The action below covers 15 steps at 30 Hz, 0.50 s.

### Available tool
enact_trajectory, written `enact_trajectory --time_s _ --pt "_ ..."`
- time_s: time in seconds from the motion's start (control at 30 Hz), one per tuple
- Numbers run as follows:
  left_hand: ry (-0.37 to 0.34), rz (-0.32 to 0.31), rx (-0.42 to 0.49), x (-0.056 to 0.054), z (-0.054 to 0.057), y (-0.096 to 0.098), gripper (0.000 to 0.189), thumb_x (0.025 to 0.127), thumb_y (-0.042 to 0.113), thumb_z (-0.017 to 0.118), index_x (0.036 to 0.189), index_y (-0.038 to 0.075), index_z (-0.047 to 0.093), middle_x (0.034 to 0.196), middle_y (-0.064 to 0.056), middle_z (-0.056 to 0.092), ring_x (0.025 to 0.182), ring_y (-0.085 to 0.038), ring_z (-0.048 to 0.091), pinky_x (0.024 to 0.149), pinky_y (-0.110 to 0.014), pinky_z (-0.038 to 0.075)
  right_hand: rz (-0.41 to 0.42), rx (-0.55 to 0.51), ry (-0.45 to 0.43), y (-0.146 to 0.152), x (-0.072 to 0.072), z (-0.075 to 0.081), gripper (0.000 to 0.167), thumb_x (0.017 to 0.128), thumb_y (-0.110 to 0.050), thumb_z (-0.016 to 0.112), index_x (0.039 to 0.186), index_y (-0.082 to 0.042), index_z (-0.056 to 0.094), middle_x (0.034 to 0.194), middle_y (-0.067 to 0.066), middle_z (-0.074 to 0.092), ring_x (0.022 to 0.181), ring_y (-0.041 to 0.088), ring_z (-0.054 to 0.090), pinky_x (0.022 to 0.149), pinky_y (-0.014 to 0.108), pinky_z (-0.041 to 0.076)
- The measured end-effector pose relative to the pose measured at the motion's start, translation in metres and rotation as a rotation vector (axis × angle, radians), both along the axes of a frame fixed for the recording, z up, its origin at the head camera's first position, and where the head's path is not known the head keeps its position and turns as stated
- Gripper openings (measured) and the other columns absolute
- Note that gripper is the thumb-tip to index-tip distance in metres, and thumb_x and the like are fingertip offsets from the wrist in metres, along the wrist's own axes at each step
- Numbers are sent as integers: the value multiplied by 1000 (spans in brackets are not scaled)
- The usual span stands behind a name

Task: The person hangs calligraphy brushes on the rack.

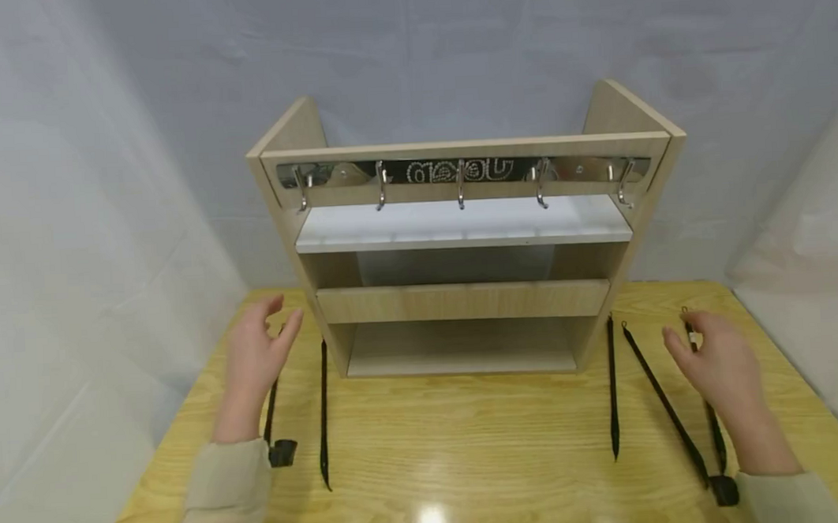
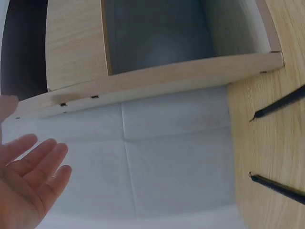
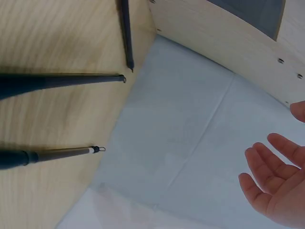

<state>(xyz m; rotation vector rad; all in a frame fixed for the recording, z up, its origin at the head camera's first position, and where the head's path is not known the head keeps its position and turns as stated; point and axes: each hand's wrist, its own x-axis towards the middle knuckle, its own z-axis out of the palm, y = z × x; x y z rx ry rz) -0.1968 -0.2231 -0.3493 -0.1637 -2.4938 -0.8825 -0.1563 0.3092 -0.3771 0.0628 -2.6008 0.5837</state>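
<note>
My left hand [image 1: 256, 345] is raised at the left of a wooden rack [image 1: 464, 302], thumb apart from loosely bent fingers, with nothing in it. Two slim black brushes with pointed tips lie on that side: one brush [image 1: 324, 416] close to the rack, another brush [image 1: 272, 407] partly hidden under my left hand. On the other side my right hand [image 1: 723, 360], also holding nothing, hovers with relaxed fingers. It overlaps a brush [image 1: 716, 435] whose handle has a pale band and a wire loop. Two more brushes, a slanted brush [image 1: 664, 399] and a straight brush [image 1: 613, 393], lie between it and the rack.
Across the rack's top front runs a shiny metal strip [image 1: 460, 171] with several hooks [image 1: 461, 184]. Below it are a white shelf [image 1: 463, 224] and a lower crossbar [image 1: 464, 301]. The rack stands at the back of the wood-grain table [image 1: 464, 449], before pale cloth [image 1: 415, 48].
</note>
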Motion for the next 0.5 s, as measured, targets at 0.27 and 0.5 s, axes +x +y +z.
enact_trajectory --time_s 0.27,0.5 --pt "90 -17 208 -18 4 11 46 86 18 57 120 -10 45 116 -25 50 107 -34 46 87 -43 41 39 -46 -23 -2 -4 -18 38 85 -19 56 104 14 53 94 33 54 81 44 52 61 53 42" --pt "94 -48 365 -33 9 18 46 84 15 60 121 -10 44 120 -23 48 112 -30 45 89 -39 40 39 -125 -123 -7 -7 -31 38 87 -20 54 105 13 52 96 32 54 84 43 52 63 51 45"
